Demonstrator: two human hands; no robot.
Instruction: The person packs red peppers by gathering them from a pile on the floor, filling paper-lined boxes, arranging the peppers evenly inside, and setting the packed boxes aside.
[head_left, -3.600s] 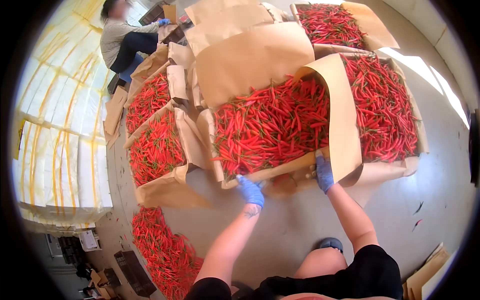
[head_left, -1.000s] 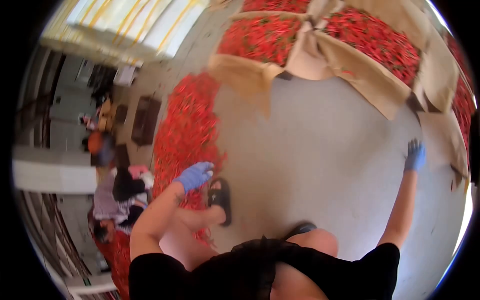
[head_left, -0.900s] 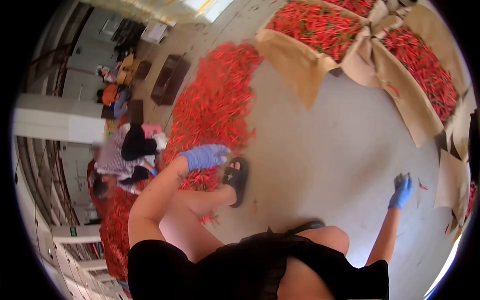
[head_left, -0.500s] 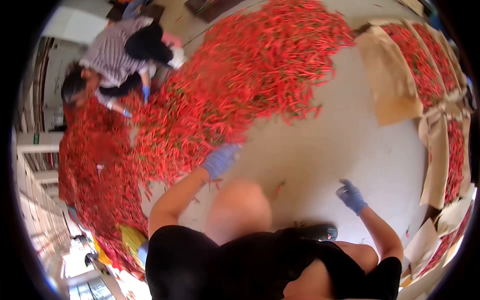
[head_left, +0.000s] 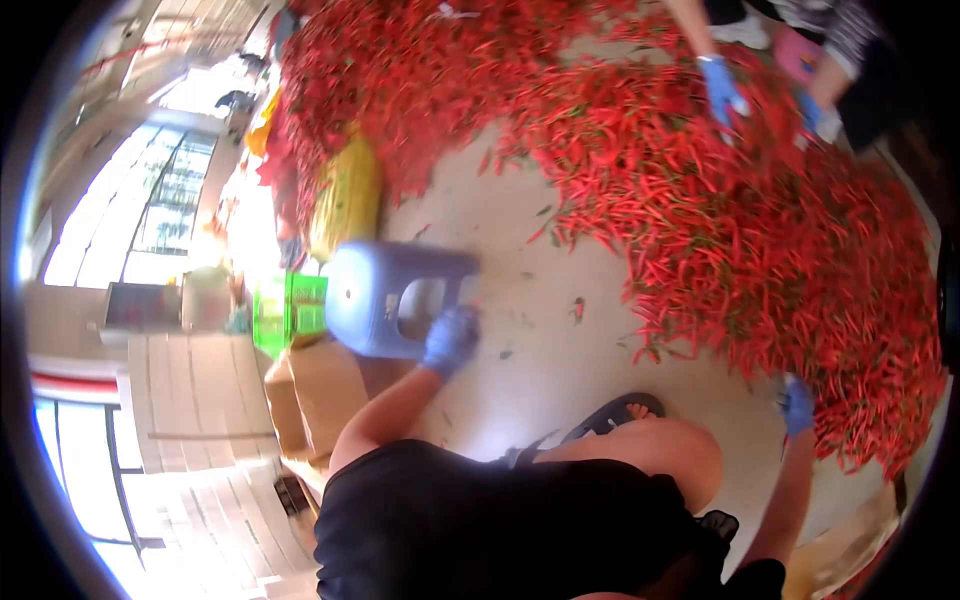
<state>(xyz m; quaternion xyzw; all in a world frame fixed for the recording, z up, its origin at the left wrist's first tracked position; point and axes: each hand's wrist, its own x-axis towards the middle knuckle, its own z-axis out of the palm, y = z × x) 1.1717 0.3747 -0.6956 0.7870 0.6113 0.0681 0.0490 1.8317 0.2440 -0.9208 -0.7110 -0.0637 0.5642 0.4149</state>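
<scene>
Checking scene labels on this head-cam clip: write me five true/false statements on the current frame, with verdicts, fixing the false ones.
1. The left hand is by the blue stool. True; blur hides whether they touch.
2. The right hand is at the edge of the red chili pile. True.
3. The blue stool lies on the red chili pile. False: bare floor shows between them.
4. Nobody else's hands are at the pile. False: a co-worker's blue-gloved hands are there.
5. The right hand is bare. False: it wears a blue glove.
</scene>
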